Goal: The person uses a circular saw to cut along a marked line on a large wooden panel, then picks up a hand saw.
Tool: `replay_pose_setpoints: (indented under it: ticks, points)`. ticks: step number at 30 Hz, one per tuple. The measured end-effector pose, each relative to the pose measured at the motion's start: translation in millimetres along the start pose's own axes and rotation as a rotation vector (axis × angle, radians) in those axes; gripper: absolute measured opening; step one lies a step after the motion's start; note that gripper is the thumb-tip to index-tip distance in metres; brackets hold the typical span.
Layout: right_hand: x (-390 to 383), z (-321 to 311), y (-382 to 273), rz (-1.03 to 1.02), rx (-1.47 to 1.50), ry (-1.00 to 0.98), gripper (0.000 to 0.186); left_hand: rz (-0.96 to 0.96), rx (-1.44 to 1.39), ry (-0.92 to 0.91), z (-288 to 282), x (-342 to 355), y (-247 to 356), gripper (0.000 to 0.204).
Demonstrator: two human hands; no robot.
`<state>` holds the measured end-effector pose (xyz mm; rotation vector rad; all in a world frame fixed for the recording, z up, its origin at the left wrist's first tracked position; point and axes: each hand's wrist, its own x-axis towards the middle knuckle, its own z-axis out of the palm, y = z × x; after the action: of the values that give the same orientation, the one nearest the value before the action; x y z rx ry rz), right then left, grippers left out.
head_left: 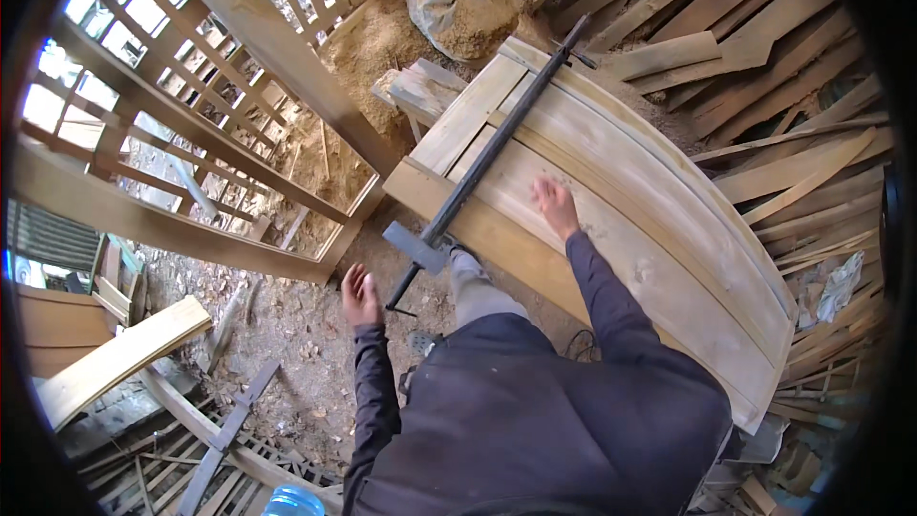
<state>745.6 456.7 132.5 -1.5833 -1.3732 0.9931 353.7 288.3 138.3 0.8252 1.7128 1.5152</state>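
Clamp (501,139), long axis lower-left to upper-right, crosses panel (650,258); left hand (362,297), right hand (555,207) loosely spread.

No legible text, labels, numbers or signs; dark view edges hard to judge.

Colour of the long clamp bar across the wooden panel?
Dark grey, nearly black; the clamp bar shows best in the head view.

From the wearer's head, the one camera looks steeply down past the torso (544,411) to the left hand (361,296), right hand (555,207) and wooden panel (635,244), all near. Its wide round lens reaches outward to the lattice frame (325,96) and heaped planks (750,53).
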Motion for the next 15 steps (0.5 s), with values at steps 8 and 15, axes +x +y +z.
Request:
replay_pose_setpoints:
  ticks: [8,15]
  points:
    - [306,-42,64,0.118,-0.459,0.008,0.043,0.215,0.578,-0.665,186,62,28,0.052]
    - [418,-21,73,0.459,-0.714,-0.016,0.062,-0.046,1.125,-0.688,198,91,-18,0.052]
